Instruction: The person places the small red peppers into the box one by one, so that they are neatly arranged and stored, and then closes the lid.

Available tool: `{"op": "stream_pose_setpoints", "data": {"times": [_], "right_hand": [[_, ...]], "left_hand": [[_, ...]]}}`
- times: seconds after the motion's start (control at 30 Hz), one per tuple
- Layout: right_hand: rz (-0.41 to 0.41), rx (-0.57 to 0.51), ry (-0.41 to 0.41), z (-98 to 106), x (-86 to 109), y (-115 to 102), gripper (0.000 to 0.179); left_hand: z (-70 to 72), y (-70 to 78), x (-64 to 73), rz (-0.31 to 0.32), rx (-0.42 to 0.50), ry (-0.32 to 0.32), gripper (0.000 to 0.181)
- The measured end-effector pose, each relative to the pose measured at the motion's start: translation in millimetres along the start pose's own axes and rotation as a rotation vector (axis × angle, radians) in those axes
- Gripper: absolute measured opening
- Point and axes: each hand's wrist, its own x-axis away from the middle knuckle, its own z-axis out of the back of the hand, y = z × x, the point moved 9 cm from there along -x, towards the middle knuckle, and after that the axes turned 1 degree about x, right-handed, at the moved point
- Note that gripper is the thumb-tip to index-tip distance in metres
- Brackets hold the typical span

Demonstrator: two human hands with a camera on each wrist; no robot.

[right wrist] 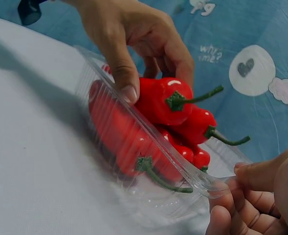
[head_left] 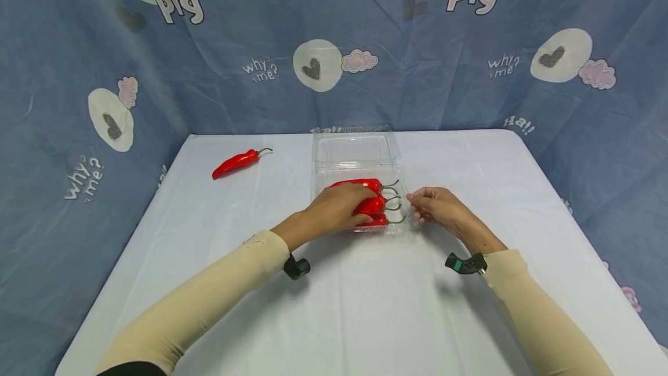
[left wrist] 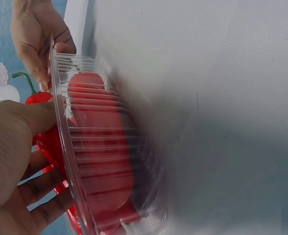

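Several red chili peppers with green stems lie piled in a clear plastic clamshell box, stems pointing right. From above, my left hand grips the top chili pepper, its thumb at the box's near rim and the other fingers over the far side. At the right end of the box, my right hand pinches the rim's corner between thumb and fingers. The box's lid is folded back, away from me. Parts of the lower peppers are hidden under the left hand.
One more red chili pepper lies apart at the back left of the white-covered table. Behind the table hangs a blue printed curtain. Each wrist wears a black camera band.
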Motion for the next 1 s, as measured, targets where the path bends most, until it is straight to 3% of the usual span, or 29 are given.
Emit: {"op": "stream_pose_setpoints", "data": {"times": [0.47, 1.0], "right_hand": [[0.001, -0.011, -0.001, -1.1, 1.5, -1.7, 0.029], [0.007, 0.002, 0.003, -1.5, 0.1, -0.5, 0.033]], "left_hand": [[11.0, -8.0, 9.9, 0.024, 0.044, 0.015, 0.052], [32.7, -34.9, 26.7, 0.075, 0.104, 0.073, 0.052]]}}
